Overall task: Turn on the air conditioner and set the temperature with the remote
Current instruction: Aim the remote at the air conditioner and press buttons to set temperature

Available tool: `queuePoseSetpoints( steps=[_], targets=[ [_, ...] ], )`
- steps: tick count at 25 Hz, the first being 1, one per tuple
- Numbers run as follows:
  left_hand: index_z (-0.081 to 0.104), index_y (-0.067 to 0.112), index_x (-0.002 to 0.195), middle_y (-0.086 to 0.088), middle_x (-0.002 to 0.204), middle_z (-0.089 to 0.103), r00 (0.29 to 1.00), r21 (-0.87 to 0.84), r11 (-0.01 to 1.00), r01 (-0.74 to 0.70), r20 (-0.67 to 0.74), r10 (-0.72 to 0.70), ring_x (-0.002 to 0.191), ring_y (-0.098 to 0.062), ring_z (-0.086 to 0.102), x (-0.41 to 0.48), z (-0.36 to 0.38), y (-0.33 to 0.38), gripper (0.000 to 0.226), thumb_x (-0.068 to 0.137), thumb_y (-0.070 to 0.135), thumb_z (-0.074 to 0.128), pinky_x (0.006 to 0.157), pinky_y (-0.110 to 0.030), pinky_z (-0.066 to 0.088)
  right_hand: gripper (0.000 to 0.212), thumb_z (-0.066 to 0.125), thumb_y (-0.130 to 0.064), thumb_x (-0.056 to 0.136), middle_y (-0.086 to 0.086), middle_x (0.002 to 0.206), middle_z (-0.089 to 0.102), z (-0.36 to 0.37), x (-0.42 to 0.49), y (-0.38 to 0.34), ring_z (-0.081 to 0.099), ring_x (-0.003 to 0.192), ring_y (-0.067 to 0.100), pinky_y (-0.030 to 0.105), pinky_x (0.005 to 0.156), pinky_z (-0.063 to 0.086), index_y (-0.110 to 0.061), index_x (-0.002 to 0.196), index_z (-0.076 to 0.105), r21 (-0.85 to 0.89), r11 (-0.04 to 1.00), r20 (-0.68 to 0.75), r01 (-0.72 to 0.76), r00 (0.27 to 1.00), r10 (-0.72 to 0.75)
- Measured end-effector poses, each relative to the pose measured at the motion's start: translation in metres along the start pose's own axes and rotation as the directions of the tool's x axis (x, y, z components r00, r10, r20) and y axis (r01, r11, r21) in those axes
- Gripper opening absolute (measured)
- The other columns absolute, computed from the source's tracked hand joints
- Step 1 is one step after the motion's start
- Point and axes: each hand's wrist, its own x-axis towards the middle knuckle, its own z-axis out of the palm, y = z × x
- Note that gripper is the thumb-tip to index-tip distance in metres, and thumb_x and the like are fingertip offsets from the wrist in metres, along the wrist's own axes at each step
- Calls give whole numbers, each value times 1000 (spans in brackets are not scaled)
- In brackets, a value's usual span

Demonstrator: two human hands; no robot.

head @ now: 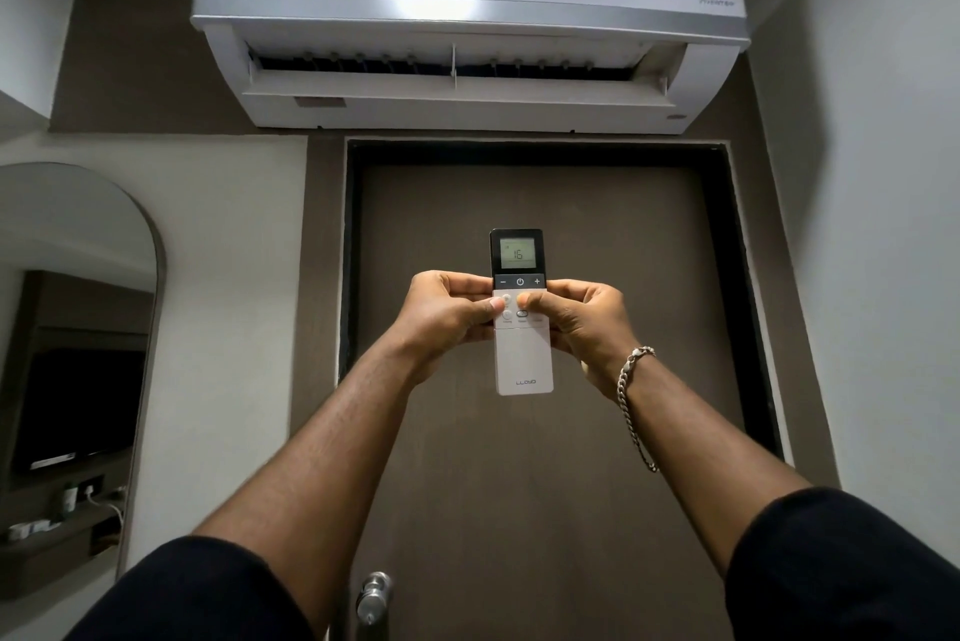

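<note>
Below the wall-mounted air conditioner, louvre open, both arms raised toward it. Remote held upright before the brown door, between the two hands. Left hand grip pinching remote's left edge, thumb on the button area. Right hand grip pinching right edge, thumb on a middle button. Screen reads 16. Chain bracelet on right wrist. Arched mirror at left; door handle low in view.

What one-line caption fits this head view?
Both hands, left and right, hold remote showing 16 below open air conditioner.
</note>
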Motion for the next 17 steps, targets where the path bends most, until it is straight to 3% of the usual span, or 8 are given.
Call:
queuePoseSetpoints(
  steps=[5,11,14,17],
  targets=[
    [62,-1,113,-17,105,73,1000,-3,1000,3,17,-2,92,-25,73,-1,-1,0,34,82,11,70,70,-33,62,25,75,-8,77,16,95,73,0,-3,-2,72,76,23,31,66,61,0,99,66,4,1000,3,-11,1000,11],
    [62,-2,114,-17,109,72,1000,-8,1000,12,-10,-12,93,-27,73,-1,1,-3,36,81,12,71,80,-43,61,40,75,-10,78,19,106,73,-1,-7,-3,72,89,29,36,75,61,5,113,64,-10,1000,21,-9,1000,10],
    [66,1,105,-15,103,74,1000,-20,1000,3,-11,-3,89,-25,75,-2,2,-3,26,83,14,70,76,-40,62,37,75,-10,78,19,106,73,-1,-7,-3,72,88,29,35,75,61,4,111,66,1,1000,20,-11,1000,11],
    [67,4,100,-13,100,75,1000,-8,1000,-5,-19,5,88,-23,75,-3,4,-1,21,83,16,69,73,-38,62,17,73,-14,81,17,99,75,-1,-7,-4,73,78,24,32,68,62,-5,95,70,16,1000,9,-18,1000,17]
  ],
)
